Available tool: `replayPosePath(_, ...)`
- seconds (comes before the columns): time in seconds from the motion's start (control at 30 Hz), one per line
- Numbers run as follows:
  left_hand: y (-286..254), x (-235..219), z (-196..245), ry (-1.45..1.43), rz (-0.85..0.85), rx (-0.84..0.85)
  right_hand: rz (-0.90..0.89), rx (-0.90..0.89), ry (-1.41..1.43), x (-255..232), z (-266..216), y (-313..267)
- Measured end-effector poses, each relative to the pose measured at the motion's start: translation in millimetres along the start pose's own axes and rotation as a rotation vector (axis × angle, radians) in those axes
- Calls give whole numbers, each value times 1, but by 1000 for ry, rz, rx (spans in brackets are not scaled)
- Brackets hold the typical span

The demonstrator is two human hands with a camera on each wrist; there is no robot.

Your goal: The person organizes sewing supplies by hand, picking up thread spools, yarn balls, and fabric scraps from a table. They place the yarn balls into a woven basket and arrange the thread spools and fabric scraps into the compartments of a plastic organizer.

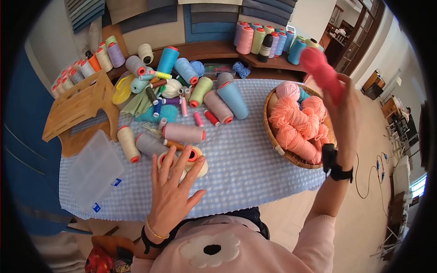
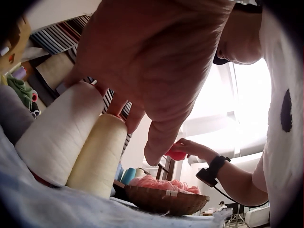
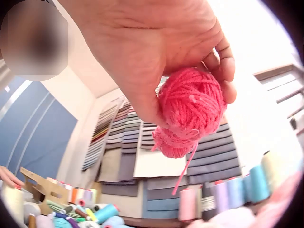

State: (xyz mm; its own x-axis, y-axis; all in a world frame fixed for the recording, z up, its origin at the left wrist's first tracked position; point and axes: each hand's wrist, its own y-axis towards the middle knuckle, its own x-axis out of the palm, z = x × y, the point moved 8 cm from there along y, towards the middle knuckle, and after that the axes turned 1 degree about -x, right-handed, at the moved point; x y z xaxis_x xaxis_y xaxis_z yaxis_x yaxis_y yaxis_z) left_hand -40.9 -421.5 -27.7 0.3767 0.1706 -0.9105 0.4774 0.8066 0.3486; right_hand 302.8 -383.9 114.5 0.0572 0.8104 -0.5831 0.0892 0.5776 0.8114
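Observation:
My right hand (image 1: pixel 341 104) is raised above the far right of the table and grips a hot-pink yarn ball (image 3: pixel 192 102). More yarn of the same pink shows beyond the ball, and a loose strand dangles from it. Beneath that hand sits a round wicker basket (image 1: pixel 278 148) of peach yarn skeins (image 1: pixel 296 118), with a pale pink ball (image 1: pixel 287 89) at its back. My left hand (image 1: pixel 175 191) spreads its straight fingers over two cream thread cones (image 2: pixel 97 156) standing upright near the table's front, fingertips right at their tops.
Thread cones, small spools and yarn balls crowd the left of the checked tablecloth (image 1: pixel 246 159). A wooden rack (image 1: pixel 82 104) and a clear plastic box (image 1: pixel 95 168) lie at the left. More cones (image 1: pixel 244 41) line the shelf behind, below hanging fabric samples (image 1: pixel 211 22).

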Motion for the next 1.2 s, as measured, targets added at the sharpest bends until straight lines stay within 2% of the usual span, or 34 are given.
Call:
replayPosePath(0.1, -1, -1, 0, -8, 18, 2, 5, 115, -99, -13, 58, -4)
replayPosePath(0.2, -1, 0, -1, -14, 13, -5, -11, 162, -108, -3, 96, -7)
replayPosePath(0.3, 0, 0, -2, -30, 3, -14, -43, 124, 27, 23, 124, -8)
replayPosePath(0.4, 0, 0, -4, -42, -7, -38, -184, 99, 263, 53, 135, -1)
replayPosePath(0.43, 0, -1, -4, -40, -5, -41, -183, 97, 265, 64, 142, 0)
replayPosePath(0.5, -1, -1, -4, -48, -2, -45, -375, 247, 597, 105, 164, -8)
replayPosePath(0.53, -1, -1, -5, -48, 1, -47, -494, 241, 500, 102, 144, -12)
replayPosePath(0.57, -2, 0, -6, -49, -3, -49, -531, 64, 339, 117, 151, -19)
replayPosePath(0.63, -2, 0, -7, -48, -2, -55, -597, 62, 335, 136, 167, -24)
replayPosePath(0.77, -2, 1, -8, -43, -16, -52, -627, 82, 385, 137, 170, -22)
replayPosePath(0.83, -3, 2, -8, -48, -11, -47, -595, 8, 292, 136, 169, -18)
replayPosePath(0.9, -3, 1, -7, -54, -2, -40, -606, 4, 340, 150, 189, -10)
replayPosePath(0.97, -2, 0, -7, -56, -2, -45, -620, 0, 393, 155, 186, -1)
replayPosePath(1.03, -3, 0, -7, -58, -3, -46, -752, 61, 383, 165, 184, -6)
replayPosePath(1.2, -4, -2, -8, -82, 8, -44, -752, 119, 378, 182, 205, -23)
